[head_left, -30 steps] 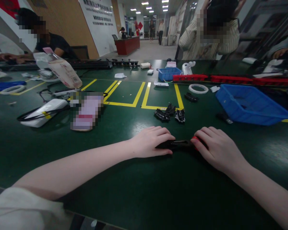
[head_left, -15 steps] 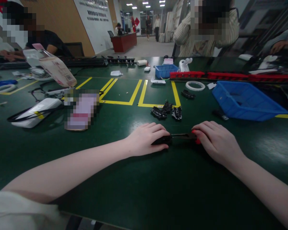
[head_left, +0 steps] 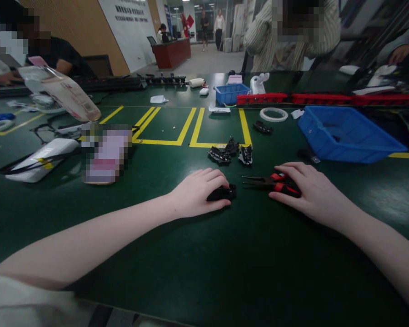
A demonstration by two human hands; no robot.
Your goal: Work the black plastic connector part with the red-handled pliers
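Observation:
My left hand point(head_left: 201, 194) is closed around a small black part point(head_left: 221, 193), its far end showing past my fingertips. In my right hand point(head_left: 308, 188) I hold red-handled long-nose pliers point(head_left: 259, 182), with thumb and fingers on the grips. The slim jaws stand apart and point left at the black part, with a small gap between. Beyond my hands several black parts point(head_left: 231, 147) lie in a loose cluster. Another black part point(head_left: 262, 127) rests farther back on the green table point(head_left: 204, 263).
To the right stands a blue bin point(head_left: 354, 150), with a small dark item point(head_left: 308, 155) beside it. On the left lie a phone point(head_left: 105, 154), a white box-like object point(head_left: 42, 159) and a leaning bottle point(head_left: 70, 97). A tape roll point(head_left: 273, 114) and red strips point(head_left: 327, 98) are behind. People sit across the table.
The pliers have come away from the black part and their jaws have spread. My right hand has loosened its grip, showing more of the red handles. The whole view has shifted slightly.

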